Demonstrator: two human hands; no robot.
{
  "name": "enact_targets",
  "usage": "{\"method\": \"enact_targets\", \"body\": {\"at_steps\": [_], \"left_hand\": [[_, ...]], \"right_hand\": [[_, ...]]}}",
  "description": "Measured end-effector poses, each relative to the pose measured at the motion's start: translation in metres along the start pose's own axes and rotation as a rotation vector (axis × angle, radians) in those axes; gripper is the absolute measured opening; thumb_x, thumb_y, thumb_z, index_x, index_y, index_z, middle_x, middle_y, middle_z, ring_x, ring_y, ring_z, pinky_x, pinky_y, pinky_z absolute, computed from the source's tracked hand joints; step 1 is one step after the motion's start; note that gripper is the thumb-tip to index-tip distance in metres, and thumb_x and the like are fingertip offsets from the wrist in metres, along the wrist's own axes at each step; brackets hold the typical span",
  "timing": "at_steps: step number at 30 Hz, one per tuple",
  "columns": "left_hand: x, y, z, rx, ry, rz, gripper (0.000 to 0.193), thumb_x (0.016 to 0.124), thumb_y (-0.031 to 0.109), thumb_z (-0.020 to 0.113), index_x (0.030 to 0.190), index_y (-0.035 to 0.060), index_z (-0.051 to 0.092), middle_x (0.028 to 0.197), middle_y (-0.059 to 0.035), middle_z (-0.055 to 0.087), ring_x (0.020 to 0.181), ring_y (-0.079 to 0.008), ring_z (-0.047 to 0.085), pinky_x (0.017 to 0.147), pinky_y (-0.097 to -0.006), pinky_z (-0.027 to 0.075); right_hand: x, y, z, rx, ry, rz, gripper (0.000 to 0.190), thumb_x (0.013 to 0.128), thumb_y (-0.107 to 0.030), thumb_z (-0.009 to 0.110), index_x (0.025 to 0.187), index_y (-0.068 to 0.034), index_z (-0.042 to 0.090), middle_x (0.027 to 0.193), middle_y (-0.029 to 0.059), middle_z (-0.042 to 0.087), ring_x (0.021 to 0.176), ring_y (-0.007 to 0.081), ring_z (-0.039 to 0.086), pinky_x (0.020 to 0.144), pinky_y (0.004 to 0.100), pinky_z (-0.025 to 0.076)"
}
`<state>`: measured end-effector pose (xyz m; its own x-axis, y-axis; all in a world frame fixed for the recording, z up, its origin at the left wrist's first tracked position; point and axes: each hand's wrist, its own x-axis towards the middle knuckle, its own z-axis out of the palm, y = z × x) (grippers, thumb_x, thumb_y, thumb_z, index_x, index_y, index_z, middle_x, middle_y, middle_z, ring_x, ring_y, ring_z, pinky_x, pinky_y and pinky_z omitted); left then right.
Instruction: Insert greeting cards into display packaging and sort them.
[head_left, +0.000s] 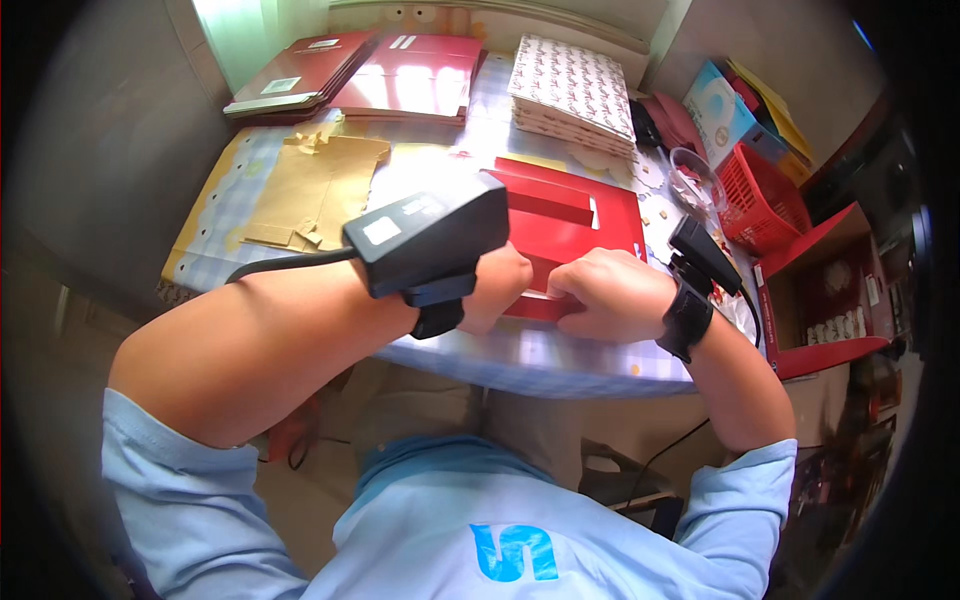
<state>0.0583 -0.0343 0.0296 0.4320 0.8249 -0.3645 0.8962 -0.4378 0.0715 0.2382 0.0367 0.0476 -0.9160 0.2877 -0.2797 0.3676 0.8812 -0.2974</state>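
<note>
A red cardboard sheet (620, 216) with raised flaps and cut-out slots lies flat before me near the table's front edge. My right hand (611, 295) rests at its near edge, thumb and fingers bent around a flap beside a pale slot. Close by on the left, my left hand (501, 281) is curled at the same near part of the card; the black device strapped to that wrist hides some of the hand and the sheet. Whether the left fingers pinch the card cannot be seen. Another black device (703, 255) is strapped to my right wrist.
Torn brown cardboard (322, 187) lies at left. Stacks of dark red folders (300, 71), red glossy card (409, 75) and patterned white card (571, 90) line the back. At right are a clear plastic tub (694, 176), a red plastic basket (761, 202) and an open red box (821, 292).
</note>
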Motion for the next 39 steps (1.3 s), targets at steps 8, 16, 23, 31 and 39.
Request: {"method": "enact_targets", "body": {"at_steps": [8,16,23,31,39], "left_hand": [[0.004,0.001,-0.029,-0.027,-0.16,-0.073,0.017,0.065,0.003,0.061,0.081,0.0007,0.065,0.075,-0.0159,0.064,0.079,-0.0341,0.066,0.065,-0.0438,0.053],[0.017,-0.006,-0.032,0.003,-0.233,-0.147,0.023,0.067,0.0,0.057,0.088,0.0021,0.068,0.083,-0.0159,0.066,0.084,-0.0333,0.066,0.069,-0.0429,0.053],[0.019,-0.004,-0.024,0.013,-0.124,-0.13,0.025,0.067,-0.001,0.058,0.089,0.0024,0.068,0.088,-0.0159,0.066,0.089,-0.0336,0.066,0.072,-0.0435,0.054],[0.02,-0.007,-0.03,-0.003,-0.216,-0.169,0.024,0.065,-0.003,0.056,0.087,-0.0013,0.067,0.087,-0.0178,0.066,0.088,-0.0339,0.067,0.068,-0.0421,0.055],[0.026,-0.009,-0.028,0.06,-0.248,-0.122,0.024,0.065,-0.002,0.056,0.086,-0.0018,0.067,0.085,-0.019,0.066,0.086,-0.0348,0.067,0.069,-0.0434,0.055]], "right_hand": [[0.013,0.004,-0.009,-0.047,-0.144,-0.003,0.018,0.072,-0.015,0.065,0.082,-0.001,0.063,0.077,0.0164,0.064,0.079,0.0328,0.064,0.072,0.0427,0.05],[0.02,0.01,-0.008,-0.042,-0.173,0.039,0.014,0.074,-0.011,0.062,0.081,0.001,0.061,0.081,0.0161,0.066,0.085,0.0335,0.064,0.075,0.0428,0.05],[0.015,0.012,-0.001,-0.045,-0.111,0.052,0.017,0.075,-0.008,0.061,0.09,-0.001,0.06,0.085,0.0146,0.068,0.087,0.0327,0.065,0.075,0.0415,0.051],[-0.018,-0.028,0.051,-0.533,0.617,0.013,0.03,0.077,-0.009,0.06,0.106,-0.001,0.059,0.103,0.0106,0.061,0.097,0.025,0.058,0.082,0.0389,0.043],[-0.025,-0.035,0.085,-0.458,0.565,0.057,0.059,0.088,-0.036,0.058,0.13,0.004,0.051,0.131,0.0247,0.05,0.12,0.0372,0.047,0.098,0.0535,0.037]]}}
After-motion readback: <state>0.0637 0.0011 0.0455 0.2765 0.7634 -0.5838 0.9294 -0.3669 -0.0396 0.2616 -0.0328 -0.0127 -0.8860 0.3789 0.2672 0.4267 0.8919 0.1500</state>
